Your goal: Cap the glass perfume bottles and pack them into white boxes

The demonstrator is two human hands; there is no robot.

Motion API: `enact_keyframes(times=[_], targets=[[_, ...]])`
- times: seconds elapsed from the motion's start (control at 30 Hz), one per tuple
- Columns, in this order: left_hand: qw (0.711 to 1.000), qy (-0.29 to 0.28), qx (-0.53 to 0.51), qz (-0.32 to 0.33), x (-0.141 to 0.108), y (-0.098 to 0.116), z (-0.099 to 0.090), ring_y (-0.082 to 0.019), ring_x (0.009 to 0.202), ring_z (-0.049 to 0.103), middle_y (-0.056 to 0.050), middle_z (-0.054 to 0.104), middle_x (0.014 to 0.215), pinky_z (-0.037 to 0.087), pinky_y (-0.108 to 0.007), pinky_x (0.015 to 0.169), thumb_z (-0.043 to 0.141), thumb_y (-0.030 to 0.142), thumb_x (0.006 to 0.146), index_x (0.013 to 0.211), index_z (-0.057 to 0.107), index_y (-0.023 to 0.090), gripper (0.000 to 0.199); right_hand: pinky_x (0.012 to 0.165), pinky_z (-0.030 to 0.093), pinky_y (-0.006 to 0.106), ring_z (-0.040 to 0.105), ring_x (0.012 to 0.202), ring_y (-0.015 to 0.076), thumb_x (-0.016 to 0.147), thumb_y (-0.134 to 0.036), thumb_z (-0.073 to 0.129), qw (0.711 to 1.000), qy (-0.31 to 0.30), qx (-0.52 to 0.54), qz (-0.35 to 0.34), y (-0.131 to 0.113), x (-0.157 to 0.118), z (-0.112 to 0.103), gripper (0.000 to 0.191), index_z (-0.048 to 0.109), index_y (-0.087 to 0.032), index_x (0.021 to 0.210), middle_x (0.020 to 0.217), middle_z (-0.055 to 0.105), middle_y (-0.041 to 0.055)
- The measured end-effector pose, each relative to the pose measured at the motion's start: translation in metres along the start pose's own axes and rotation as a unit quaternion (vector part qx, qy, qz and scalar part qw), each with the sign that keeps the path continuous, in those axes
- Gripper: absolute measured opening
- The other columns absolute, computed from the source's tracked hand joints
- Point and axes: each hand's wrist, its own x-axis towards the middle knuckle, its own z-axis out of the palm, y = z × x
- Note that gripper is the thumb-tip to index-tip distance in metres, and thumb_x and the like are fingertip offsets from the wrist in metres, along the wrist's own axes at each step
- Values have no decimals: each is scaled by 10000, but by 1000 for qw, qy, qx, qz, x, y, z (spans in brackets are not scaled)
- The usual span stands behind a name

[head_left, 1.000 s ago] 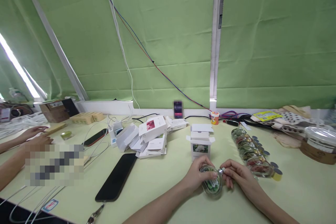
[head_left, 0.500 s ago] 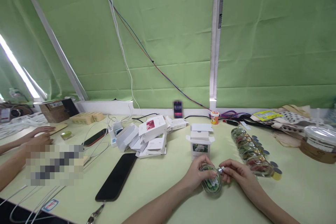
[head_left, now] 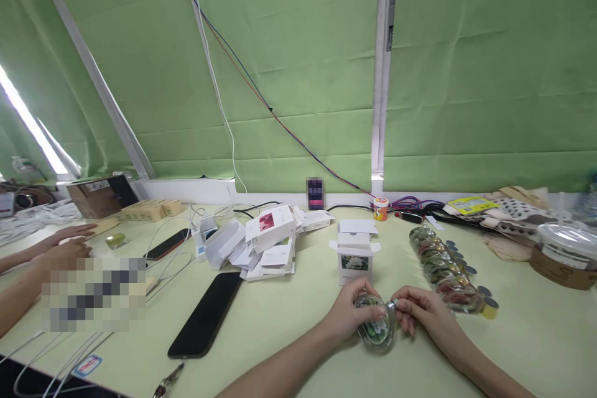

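Note:
A clear oval glass bottle [head_left: 375, 329] with a green and white floral label lies tilted in my left hand [head_left: 347, 311], its thumb across the front. The fingers of my right hand [head_left: 426, 314] pinch the small silver cap [head_left: 392, 305] at the bottle's neck; they cover most of it. Just behind my left hand stands a white carton [head_left: 357, 266] with a white-flower picture, its top flaps open. To the right, a row of similar bottles [head_left: 445, 273] lies on the table, with grey and gold round caps [head_left: 489, 308] along its right side.
Several white boxes [head_left: 270, 230] are heaped left of the carton. A black phone [head_left: 205, 317] lies nearer me. At right are a lidded plastic cup [head_left: 564, 255] and dotted cloth [head_left: 517, 217]. Another person's hands [head_left: 65, 255] are at far left, near cables [head_left: 168, 270].
My right fingers have shifted slightly and now cover more of the silver cap. The bottle stays in my left hand, nearly unmoved. The view has shifted very slightly.

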Motion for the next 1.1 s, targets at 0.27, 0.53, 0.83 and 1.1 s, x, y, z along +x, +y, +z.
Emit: enact_keyframes(times=[0.27, 0.53, 0.83, 1.1], targets=[[999, -3, 34, 13, 0, 0, -1, -105, 587, 464, 21, 562, 640, 330, -221, 571, 851, 347, 490, 695, 542, 160, 415, 416, 459, 210, 592, 410, 109, 698, -560, 715, 1000, -7, -10, 13, 0, -1, 0, 419, 655, -145, 695, 530, 648, -8], [998, -3, 63, 19, -1, 1, -1, -115, 605, 458, 23, 553, 641, 319, -224, 583, 831, 343, 509, 697, 538, 161, 393, 419, 452, 208, 596, 413, 108, 705, -572, 706, 999, -17, -16, 25, 2, 0, 0, 435, 665, -139, 704, 529, 646, -8], [996, -5, 89, 21, -1, 0, -2, -125, 622, 461, 23, 553, 638, 330, -232, 597, 794, 294, 532, 705, 524, 164, 346, 402, 442, 206, 593, 399, 110, 699, -607, 689, 999, -25, -27, 37, 4, 0, 0, 467, 652, -141, 694, 521, 647, -3], [995, -12, 98, 30, 1, -5, -5, -125, 626, 453, 27, 544, 641, 317, -228, 601, 781, 269, 546, 707, 532, 166, 313, 394, 434, 199, 583, 393, 102, 702, -616, 680, 998, -24, -35, 39, 7, 1, 0, 476, 650, -141, 690, 512, 642, -6]])
